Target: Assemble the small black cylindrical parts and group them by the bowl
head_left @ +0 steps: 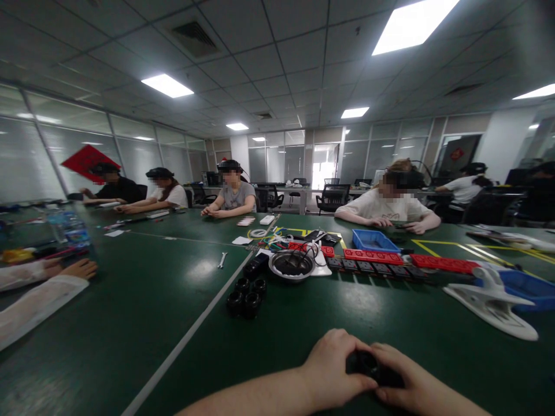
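Low in the view, my left hand (332,370) and my right hand (405,375) meet over the green table. Between them is a small black part (368,363) with a rounded end, gripped by the fingers and thumbs of both hands. My fingers hide much of it, so its exact kind does not show. Ahead and to the left, several black ring-topped cylinders (251,303) stand grouped together. Behind them sits a metal bowl (272,268) with dark contents.
A small wrench (222,260) lies left of the table seam (191,330). Red strips (373,257), a blue tray (376,241) and a white stand-like piece (492,306) lie ahead and right. A co-worker's sleeved arms (43,306) rest at far left; other people sit across.
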The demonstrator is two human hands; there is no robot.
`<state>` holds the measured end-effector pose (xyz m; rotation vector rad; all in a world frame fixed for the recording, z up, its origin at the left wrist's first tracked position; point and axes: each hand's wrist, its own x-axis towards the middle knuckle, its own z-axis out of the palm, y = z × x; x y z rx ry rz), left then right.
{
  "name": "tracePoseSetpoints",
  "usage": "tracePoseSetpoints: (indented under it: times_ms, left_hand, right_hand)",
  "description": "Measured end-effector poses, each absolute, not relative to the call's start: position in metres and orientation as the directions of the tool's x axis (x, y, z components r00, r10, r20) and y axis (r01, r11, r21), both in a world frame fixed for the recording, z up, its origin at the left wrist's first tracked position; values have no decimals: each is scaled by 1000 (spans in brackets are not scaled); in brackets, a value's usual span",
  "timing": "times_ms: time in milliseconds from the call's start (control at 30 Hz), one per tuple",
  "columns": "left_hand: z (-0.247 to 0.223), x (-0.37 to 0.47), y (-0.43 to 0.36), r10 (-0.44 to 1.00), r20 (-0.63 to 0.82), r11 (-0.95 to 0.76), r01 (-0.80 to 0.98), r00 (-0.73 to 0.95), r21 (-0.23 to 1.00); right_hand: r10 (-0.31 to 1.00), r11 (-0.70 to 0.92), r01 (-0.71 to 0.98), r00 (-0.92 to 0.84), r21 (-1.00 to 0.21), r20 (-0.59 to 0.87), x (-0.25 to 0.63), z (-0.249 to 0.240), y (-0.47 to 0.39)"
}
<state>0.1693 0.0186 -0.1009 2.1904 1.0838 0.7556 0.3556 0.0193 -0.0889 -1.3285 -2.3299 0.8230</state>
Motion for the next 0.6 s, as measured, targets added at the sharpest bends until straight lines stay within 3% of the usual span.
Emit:
tracePoseSetpoints:
  times_ms: [133,433,600]
  left_hand:
    - [-103,171,18,840,214,-486,517,498,705]
    - [-109,175,19,908,191,-382,554,372,740]
    - [-103,170,19,853,240,-473,492,463,731]
  right_hand:
    - [839,361,654,-539,-665,-75,354,-86,21]
    - [914,403,841,-387,-361,118,338,-108,15]
    - [886,424,769,-461,-478,45,349,-96,17]
